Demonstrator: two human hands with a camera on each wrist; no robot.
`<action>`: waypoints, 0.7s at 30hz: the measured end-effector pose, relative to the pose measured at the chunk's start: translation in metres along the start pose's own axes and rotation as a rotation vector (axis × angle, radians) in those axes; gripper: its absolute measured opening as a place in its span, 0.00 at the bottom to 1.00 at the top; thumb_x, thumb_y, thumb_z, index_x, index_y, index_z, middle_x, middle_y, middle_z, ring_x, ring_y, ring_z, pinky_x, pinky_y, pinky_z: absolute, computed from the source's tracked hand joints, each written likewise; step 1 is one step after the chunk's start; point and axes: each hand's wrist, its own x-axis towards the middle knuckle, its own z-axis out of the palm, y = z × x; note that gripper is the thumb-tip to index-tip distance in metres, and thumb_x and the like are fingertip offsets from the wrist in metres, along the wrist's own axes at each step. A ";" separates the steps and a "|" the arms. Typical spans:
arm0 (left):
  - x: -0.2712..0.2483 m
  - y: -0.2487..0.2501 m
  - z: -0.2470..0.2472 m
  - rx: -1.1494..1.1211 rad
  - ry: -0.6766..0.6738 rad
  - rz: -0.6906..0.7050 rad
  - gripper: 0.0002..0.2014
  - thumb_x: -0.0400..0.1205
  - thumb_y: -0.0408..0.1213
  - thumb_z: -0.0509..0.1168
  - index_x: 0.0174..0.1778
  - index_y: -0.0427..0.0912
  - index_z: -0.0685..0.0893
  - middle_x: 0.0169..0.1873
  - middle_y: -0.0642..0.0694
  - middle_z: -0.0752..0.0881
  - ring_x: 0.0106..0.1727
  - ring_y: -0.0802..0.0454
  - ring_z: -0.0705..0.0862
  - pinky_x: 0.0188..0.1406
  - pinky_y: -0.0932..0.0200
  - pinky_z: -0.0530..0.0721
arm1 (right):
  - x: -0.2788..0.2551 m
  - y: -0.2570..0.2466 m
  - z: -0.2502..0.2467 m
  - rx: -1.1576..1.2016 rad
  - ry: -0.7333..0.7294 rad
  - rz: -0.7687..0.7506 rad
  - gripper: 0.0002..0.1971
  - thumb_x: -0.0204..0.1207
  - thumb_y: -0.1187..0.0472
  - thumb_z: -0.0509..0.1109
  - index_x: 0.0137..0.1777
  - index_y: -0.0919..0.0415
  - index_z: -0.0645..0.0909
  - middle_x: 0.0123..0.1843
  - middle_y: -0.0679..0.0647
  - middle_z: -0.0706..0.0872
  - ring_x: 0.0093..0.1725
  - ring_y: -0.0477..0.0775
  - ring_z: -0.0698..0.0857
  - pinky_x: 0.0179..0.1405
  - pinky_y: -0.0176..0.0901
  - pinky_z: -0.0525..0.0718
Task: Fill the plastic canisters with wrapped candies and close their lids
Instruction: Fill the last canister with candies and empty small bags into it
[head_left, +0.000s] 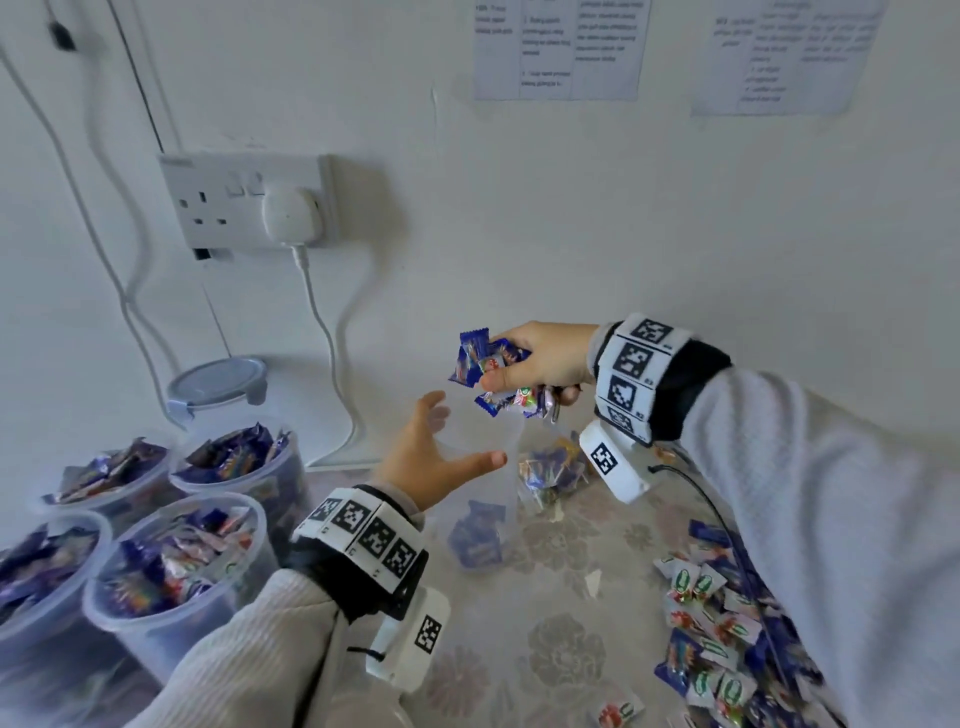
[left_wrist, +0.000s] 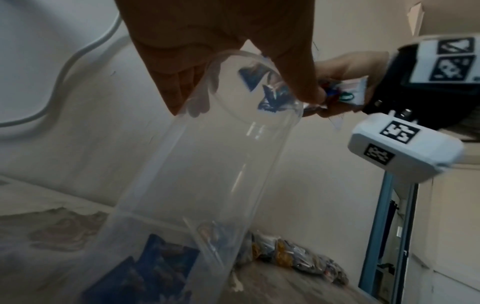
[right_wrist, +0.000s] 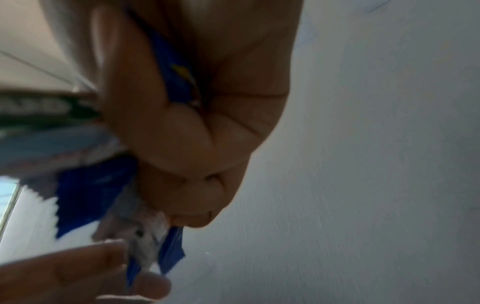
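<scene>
My left hand (head_left: 457, 436) grips a clear plastic canister (head_left: 485, 499) near its open rim, thumb on one side and fingers on the other. The canister (left_wrist: 207, 174) stands on the table with a few blue wrapped candies (head_left: 475, 543) at its bottom. Just above and to the right of the rim, my right hand (head_left: 524, 384) clutches a handful of blue and white wrapped candies (head_left: 485, 358). In the right wrist view the fingers (right_wrist: 197, 144) are curled tight round the wrappers (right_wrist: 85, 195).
Several open canisters full of candies (head_left: 171, 561) stand at the left, with a grey lid (head_left: 218, 382) behind them by the wall. A clear bag of sweets (head_left: 550, 473) lies behind the held canister. Loose candies (head_left: 717, 623) are piled at the right on the flowered tablecloth (head_left: 561, 654). A plugged cable (head_left: 332, 364) hangs down the wall.
</scene>
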 end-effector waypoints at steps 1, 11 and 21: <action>-0.001 -0.001 0.001 -0.001 -0.001 0.021 0.46 0.65 0.43 0.78 0.75 0.41 0.61 0.65 0.44 0.75 0.69 0.50 0.73 0.67 0.59 0.70 | 0.005 -0.003 0.001 -0.067 -0.038 0.024 0.09 0.78 0.53 0.70 0.51 0.57 0.77 0.34 0.52 0.81 0.17 0.44 0.71 0.13 0.31 0.65; -0.001 -0.003 -0.002 -0.043 -0.036 0.046 0.55 0.56 0.54 0.75 0.77 0.41 0.57 0.71 0.41 0.72 0.72 0.50 0.70 0.69 0.59 0.68 | 0.027 -0.015 0.003 -0.114 0.108 -0.070 0.12 0.77 0.49 0.70 0.52 0.57 0.80 0.21 0.46 0.70 0.12 0.44 0.64 0.12 0.31 0.64; -0.004 -0.002 -0.002 -0.034 -0.040 0.047 0.55 0.56 0.55 0.73 0.77 0.40 0.57 0.69 0.42 0.75 0.73 0.51 0.70 0.67 0.63 0.65 | 0.038 0.019 0.064 0.233 0.655 -0.463 0.06 0.81 0.59 0.66 0.48 0.61 0.82 0.33 0.47 0.83 0.28 0.40 0.80 0.33 0.30 0.78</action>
